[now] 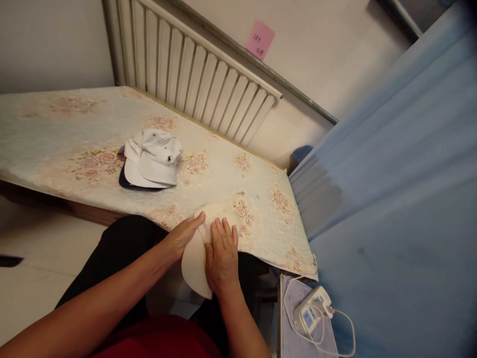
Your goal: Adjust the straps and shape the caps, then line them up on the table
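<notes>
Your L hand (182, 236) flat on cap (196, 263), no grip | R hand (222, 258) flat on it, fingers spread | cap at near surface (55, 129) edge, brim overhanging twd you | cap stack (152, 161) well apart, far-left

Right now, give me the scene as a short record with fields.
left hand: flat on the cream cap, at its left side
right hand: pressed flat on the same cap
cream cap: at the table's near edge, brim overhanging toward the person
table: floral cloth
stack of white caps: farther back, untouched
wall: radiator, pink note
</notes>
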Demonstrator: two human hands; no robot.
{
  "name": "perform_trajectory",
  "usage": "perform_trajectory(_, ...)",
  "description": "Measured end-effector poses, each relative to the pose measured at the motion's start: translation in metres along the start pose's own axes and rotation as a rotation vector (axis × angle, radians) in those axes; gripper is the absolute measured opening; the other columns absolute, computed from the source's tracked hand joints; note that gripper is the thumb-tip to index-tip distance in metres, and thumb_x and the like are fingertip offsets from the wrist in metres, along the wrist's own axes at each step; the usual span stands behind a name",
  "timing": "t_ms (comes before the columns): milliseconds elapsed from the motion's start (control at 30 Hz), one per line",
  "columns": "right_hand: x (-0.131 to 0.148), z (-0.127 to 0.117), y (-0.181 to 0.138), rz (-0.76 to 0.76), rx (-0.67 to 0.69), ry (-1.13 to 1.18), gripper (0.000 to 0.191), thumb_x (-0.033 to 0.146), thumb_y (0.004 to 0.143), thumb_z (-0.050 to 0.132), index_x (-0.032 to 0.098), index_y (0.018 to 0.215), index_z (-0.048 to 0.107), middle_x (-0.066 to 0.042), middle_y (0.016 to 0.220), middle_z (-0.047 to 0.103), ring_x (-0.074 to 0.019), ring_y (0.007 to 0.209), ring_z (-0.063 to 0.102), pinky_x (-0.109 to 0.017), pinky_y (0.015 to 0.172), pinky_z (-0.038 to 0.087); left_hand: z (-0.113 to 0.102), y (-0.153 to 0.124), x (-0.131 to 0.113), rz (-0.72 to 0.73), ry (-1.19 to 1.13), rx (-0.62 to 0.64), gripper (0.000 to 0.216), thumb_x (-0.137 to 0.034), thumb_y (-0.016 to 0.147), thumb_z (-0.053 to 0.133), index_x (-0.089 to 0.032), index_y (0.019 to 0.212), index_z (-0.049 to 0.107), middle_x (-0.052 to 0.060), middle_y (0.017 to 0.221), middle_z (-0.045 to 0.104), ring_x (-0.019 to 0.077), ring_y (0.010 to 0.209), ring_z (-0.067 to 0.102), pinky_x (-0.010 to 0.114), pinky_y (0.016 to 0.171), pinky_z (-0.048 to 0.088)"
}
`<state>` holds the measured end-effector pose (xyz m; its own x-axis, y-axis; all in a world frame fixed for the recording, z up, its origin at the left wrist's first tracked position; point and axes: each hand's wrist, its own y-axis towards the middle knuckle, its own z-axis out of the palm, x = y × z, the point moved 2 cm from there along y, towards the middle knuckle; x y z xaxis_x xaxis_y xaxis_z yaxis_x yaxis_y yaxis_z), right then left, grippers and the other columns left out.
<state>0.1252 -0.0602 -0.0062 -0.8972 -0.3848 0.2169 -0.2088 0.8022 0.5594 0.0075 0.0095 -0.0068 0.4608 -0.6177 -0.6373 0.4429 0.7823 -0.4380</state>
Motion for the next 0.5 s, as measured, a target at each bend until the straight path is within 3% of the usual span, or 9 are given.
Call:
perform_trajectory(100, 0.003, -0.01, -0.006, 0.015, -0.048, 0.078, 0.046, 0.017, 0.096, 0.042, 0.013, 0.142, 0.041, -0.016, 0.145, 0.051, -0.026, 0.146, 0.031, -0.061, 0.116, 0.028, 0.002, 0.002, -0.005, -0.003, -0.03, -0.039, 0.034, -0.043, 0.084, 0.065, -0.014, 0.103, 0.068, 0.01, 0.077, 0.075, 0.0249, 0.065, 0.071, 0.035, 0.064, 0.056)
perform_trajectory(233, 0.013, -0.026, -0.018, 0.039, -0.045, 0.203, 0.047, 0.035, 0.096, 0.048, 0.016, 0.139, 0.045, -0.016, 0.143, 0.053, -0.0268, 0.14, 0.04, -0.053, 0.111, 0.04, 0.01, 0.003, -0.013, -0.016, -0.097, -0.083, 0.036, -0.043, 0.09, 0.056, -0.014, 0.109, 0.067, 0.01, 0.072, 0.074, 0.0266, 0.063, 0.07, 0.037, 0.06, 0.056)
perform_trajectory(367, 0.02, -0.03, -0.026, 0.0, -0.05, 0.168, 0.055, 0.046, 0.092, 0.055, 0.015, 0.137, 0.048, -0.018, 0.141, 0.054, -0.029, 0.133, 0.049, -0.05, 0.104, 0.048, 0.017, 0.005, -0.02, 0.027, -0.166, -0.101, 0.033, -0.039, 0.093, 0.052, -0.014, 0.11, 0.066, 0.009, 0.071, 0.074, 0.0255, 0.066, 0.071, 0.035, 0.062, 0.057)
perform_trajectory(500, 0.012, -0.02, -0.03, -0.058, -0.154, 0.064, 0.043, 0.023, 0.094, 0.047, 0.015, 0.136, 0.051, -0.017, 0.134, 0.06, -0.0271, 0.129, 0.053, -0.048, 0.1, 0.051, 0.025, 0.005, -0.021, 0.092, -0.164, -0.115, 0.029, -0.036, 0.093, 0.054, -0.013, 0.104, 0.067, 0.008, 0.073, 0.074, 0.0238, 0.069, 0.071, 0.033, 0.065, 0.057)
